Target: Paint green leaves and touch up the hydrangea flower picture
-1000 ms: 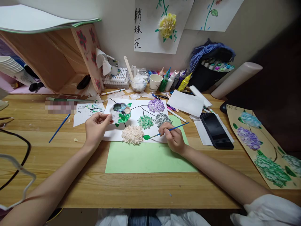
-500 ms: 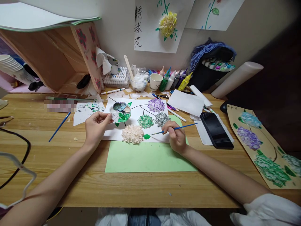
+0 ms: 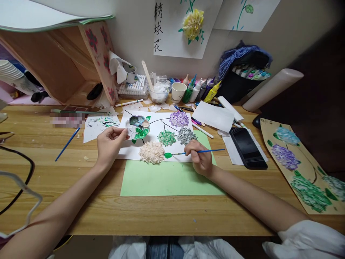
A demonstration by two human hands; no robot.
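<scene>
Between the thumb and fingers of my left hand (image 3: 110, 145) is the edge of a paint palette (image 3: 138, 127), its wells smeared with green, black and pale paint. My right hand (image 3: 198, 157) pinches a thin blue paintbrush (image 3: 208, 150), whose tip points left, beside a painted green leaf (image 3: 168, 155). Whether the bristles touch the paper I cannot tell. Under both hands lies a white sheet (image 3: 155, 135) with black stems. Textured flowers sit on it: cream (image 3: 151, 152), green (image 3: 166, 137), grey (image 3: 186, 135) and purple (image 3: 179, 119).
Green paper (image 3: 169, 180) lies beneath the white sheet. To the right are a black phone (image 3: 248, 148) and a tan flower picture (image 3: 299, 169). Paint bottles (image 3: 201, 90), a paper cup (image 3: 178, 92) and a bowl (image 3: 159, 94) line the back. Another brush (image 3: 68, 144) rests at left.
The brush in my right hand has tilted nearer to level, its tip still close to the green leaf. My left hand and the palette have hardly moved; the whole view has shifted slightly.
</scene>
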